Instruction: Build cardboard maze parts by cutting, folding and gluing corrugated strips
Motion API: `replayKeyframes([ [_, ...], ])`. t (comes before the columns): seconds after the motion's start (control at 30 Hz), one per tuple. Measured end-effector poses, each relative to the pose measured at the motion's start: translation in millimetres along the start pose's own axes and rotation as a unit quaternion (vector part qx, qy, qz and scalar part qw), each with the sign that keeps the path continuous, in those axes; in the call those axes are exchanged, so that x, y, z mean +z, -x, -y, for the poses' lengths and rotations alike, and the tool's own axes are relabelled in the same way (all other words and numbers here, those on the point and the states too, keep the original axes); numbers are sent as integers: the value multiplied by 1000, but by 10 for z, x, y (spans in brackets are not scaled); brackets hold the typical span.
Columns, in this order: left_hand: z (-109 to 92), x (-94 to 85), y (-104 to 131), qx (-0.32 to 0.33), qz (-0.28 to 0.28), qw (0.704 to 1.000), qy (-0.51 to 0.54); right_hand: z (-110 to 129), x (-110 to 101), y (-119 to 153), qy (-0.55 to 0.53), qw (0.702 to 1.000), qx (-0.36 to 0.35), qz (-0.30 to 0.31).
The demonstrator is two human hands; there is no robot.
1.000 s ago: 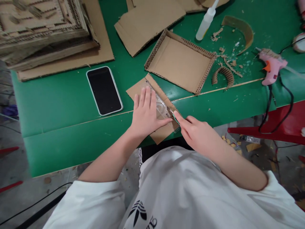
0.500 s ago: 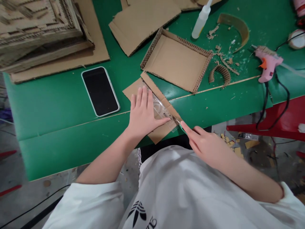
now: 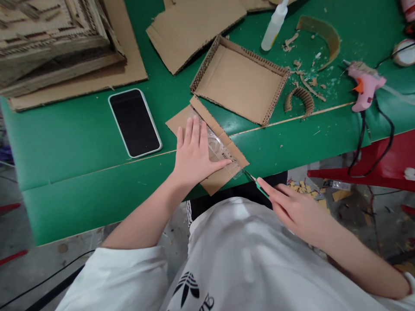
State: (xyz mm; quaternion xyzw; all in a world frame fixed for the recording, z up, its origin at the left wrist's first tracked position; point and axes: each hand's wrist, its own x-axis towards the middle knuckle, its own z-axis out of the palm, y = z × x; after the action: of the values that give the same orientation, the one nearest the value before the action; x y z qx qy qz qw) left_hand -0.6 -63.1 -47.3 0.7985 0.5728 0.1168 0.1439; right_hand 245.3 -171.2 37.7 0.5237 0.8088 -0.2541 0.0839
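My left hand (image 3: 194, 153) lies flat with its fingers spread, pressing a clear plastic ruler (image 3: 218, 147) onto a small cardboard piece (image 3: 215, 181). Along the ruler's upper right side, a strip of that cardboard (image 3: 223, 134) shows. My right hand (image 3: 288, 205) is closed around a green-handled knife (image 3: 262, 188), whose blade tip is just off the ruler's lower right end, by the table's front edge. Just above sits a shallow cardboard tray (image 3: 241, 84) with corrugated walls on its sides.
A phone (image 3: 135, 123) lies left of my left hand. Farther back are a layered cardboard stack (image 3: 58, 65), flat cardboard (image 3: 194, 30), a glue bottle (image 3: 274, 26), curved strips (image 3: 300, 99) with scraps, and a pink glue gun (image 3: 366, 84). A red stool (image 3: 382, 164) stands beyond the table edge.
My right hand and the knife have moved down and right, from beside the ruler to past the cardboard's lower corner. My left hand stays on the ruler.
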Motion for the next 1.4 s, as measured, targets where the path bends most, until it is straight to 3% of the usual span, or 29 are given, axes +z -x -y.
replayKeyframes([
  [0.1,7,8,8,6,-9,1000,4,7,-113,-27,-46,999,-5,-22],
  [0.23,6,1,16,13,-17,1000,8,92,-186,-317,-53,996,-10,-77],
  [0.4,-6,-18,13,16,-15,1000,-1,150,-194,-755,-22,999,10,-39],
  [0.53,-5,-10,9,17,-17,1000,-7,174,-230,-882,-2,1000,21,-12],
  [1.17,14,8,2,10,-10,1000,-8,361,-282,-740,106,989,53,93],
  [1.4,-4,-11,0,5,0,1000,-12,231,-95,-475,94,993,30,63],
])
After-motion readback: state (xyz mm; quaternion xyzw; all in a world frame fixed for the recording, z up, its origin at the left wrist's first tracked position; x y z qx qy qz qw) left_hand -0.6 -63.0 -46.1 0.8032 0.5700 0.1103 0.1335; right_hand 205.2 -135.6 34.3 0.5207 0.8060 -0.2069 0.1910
